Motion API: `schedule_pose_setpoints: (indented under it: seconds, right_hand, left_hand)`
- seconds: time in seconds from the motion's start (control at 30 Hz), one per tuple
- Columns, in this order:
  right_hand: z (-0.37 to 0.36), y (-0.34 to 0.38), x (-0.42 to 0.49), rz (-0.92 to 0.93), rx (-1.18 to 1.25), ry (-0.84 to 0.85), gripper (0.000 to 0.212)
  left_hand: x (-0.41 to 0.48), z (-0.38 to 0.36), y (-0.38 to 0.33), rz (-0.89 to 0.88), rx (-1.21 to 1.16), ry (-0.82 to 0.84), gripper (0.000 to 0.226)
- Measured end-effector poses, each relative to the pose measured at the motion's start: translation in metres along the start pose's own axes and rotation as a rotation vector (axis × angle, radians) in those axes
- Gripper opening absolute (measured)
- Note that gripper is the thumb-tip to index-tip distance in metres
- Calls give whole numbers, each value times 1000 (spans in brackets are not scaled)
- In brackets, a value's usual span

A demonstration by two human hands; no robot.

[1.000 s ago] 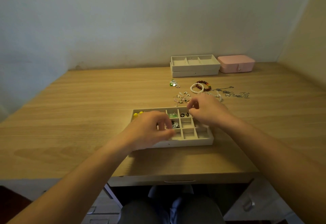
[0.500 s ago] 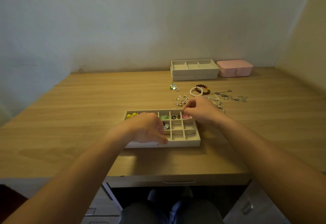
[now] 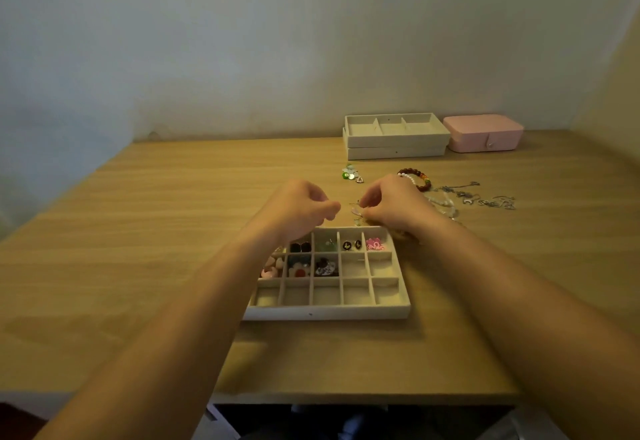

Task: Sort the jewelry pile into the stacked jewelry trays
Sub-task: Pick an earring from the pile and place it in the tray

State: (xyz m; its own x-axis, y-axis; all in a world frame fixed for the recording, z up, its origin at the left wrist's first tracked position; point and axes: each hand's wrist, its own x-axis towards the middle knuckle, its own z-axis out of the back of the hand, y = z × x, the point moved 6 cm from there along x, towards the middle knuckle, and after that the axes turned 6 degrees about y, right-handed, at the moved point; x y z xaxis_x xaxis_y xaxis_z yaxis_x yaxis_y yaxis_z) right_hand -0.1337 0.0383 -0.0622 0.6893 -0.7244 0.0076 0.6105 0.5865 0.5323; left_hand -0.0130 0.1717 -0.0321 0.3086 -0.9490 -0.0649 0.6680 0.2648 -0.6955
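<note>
Leaving the near-left rim of the compartment tray [image 3: 329,313], where it rested a moment ago, the left hand [image 3: 298,211] now hangs above the tray's far edge. Its fingers are curled, thumb against forefinger, and I cannot tell whether they pinch anything. Just to its right a small pale earring [image 3: 356,212] on a thin hook dangles from the right hand [image 3: 391,204], whose fingers pinch it after working at the pile [image 3: 446,204]. By my reading one piece is out of the pile, and both hands meet to free or pair it before it goes into a cell. The far two rows are partly filled; the near row shows no pieces. The left forearm hides the tray's left cells, and the right hand covers part of the pile on the worktop. Further right, the chains [image 3: 485,199] are too fine to tell apart.
</note>
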Motion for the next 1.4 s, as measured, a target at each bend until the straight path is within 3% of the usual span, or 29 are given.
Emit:
schedule_pose_setpoints:
  seconds: [0.2,0.3,0.5,0.57,0.63,0.8,1.03,1.17,1.4]
  right_hand:
    - [-4,5,13,1,-133,80,11]
    - [-2,6,13,26,-86,70,19]
    - [25,4,-4,49,518,-104,13]
    - [25,5,-8,51,728,-75,11]
    - [20,7,-12,69,919,-21,12]
    - [7,20,-21,149,1173,118,28]
    - [2,21,-26,184,1168,104,23]
    - [3,20,-26,185,1145,67,31]
    - [6,13,-25,133,1148,0,21]
  left_hand:
    - [18,0,-3,-4,-95,-38,26]
    - [22,0,-1,-27,-128,-46,27]
    - [27,0,14,-37,-172,-112,14]
    - [24,2,13,-74,-134,-157,13]
    - [20,0,6,-166,-133,-165,27]
    - [10,-9,-6,-325,-333,-119,40]
    - [0,-5,-5,-401,-418,-211,17]
    - [2,-1,4,-354,-435,-278,12]
    - [1,-1,7,-310,-460,-284,11]
